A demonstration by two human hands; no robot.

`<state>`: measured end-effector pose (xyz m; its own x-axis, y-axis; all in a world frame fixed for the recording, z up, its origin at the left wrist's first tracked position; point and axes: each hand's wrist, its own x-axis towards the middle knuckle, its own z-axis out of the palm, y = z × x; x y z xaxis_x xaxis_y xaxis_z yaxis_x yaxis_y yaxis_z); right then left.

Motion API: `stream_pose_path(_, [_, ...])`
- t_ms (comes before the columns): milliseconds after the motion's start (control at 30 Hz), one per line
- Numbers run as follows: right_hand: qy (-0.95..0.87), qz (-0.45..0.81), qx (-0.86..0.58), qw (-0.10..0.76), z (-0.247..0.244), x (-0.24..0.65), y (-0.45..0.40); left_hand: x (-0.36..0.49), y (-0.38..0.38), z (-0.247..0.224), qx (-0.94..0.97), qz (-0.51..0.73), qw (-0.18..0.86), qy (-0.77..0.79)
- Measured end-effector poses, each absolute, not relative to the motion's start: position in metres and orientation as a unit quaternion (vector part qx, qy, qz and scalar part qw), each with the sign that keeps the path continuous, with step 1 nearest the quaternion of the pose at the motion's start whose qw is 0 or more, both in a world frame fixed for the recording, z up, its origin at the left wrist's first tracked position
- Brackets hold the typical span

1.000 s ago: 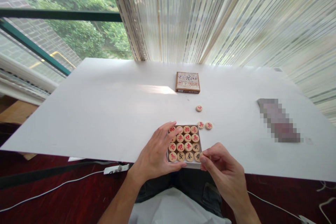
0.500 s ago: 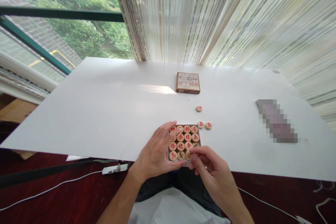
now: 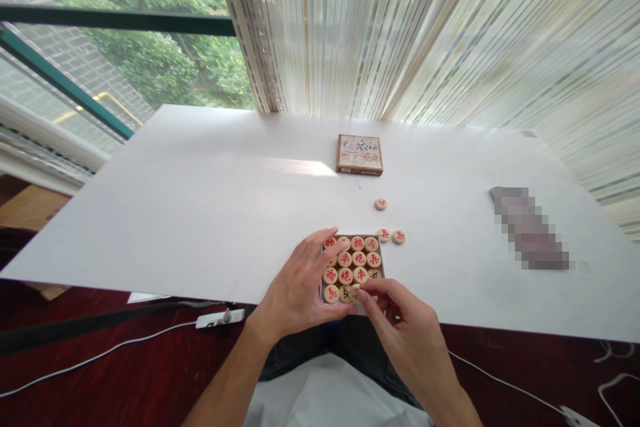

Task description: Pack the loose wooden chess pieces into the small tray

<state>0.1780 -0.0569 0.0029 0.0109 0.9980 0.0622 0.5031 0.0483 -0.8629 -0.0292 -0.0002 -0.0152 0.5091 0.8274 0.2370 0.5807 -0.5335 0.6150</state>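
An open box (image 3: 383, 265) at the table's front edge holds rows of round wooden pieces with red characters, plus a few with black ones. My left hand (image 3: 300, 280) grips the box from its left side, fingers over the top rows and thumb along the near edge. At the box's near right corner, my right hand (image 3: 400, 313) pinches a round piece (image 3: 355, 292) in the front row, its fingertips partly covering it. Behind the box on the right lie two loose red-marked pieces (image 3: 399, 237), with one more (image 3: 381, 204) farther back.
A closed, printed box (image 3: 359, 155) lies toward the back of the white table (image 3: 200, 213). A blurred-out flat object (image 3: 533, 230) is on the right. Below the table at left sits a white power strip (image 3: 220, 319).
The piece under my right fingertips has shifted slightly left in the front row. My left hand keeps its hold on the box.
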Motion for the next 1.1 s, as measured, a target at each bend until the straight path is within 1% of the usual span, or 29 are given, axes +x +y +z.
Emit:
stream_pose_path(600, [-0.711, 0.197, -0.586, 0.336, -0.006, 0.171, -0.055, -0.029, 0.0, -0.016, 0.841, 0.262, 0.222, 0.419])
stream_pose_path(733, [-0.713, 0.196, -0.58, 0.342, -0.005, 0.172, -0.054, -0.03, 0.0, -0.015, 0.841, 0.262, 0.222, 0.419])
stream_pose_path(933, [-0.715, 0.229, -0.556, 0.356, -0.001, 0.18, -0.057, -0.03, 0.0, -0.014, 0.843, 0.256, 0.23, 0.414])
stream_pose_path(1100, [-0.752, 0.206, -0.519, 0.351, -0.004, 0.189, -0.063, -0.031, -0.001, -0.011, 0.844, 0.258, 0.233, 0.409])
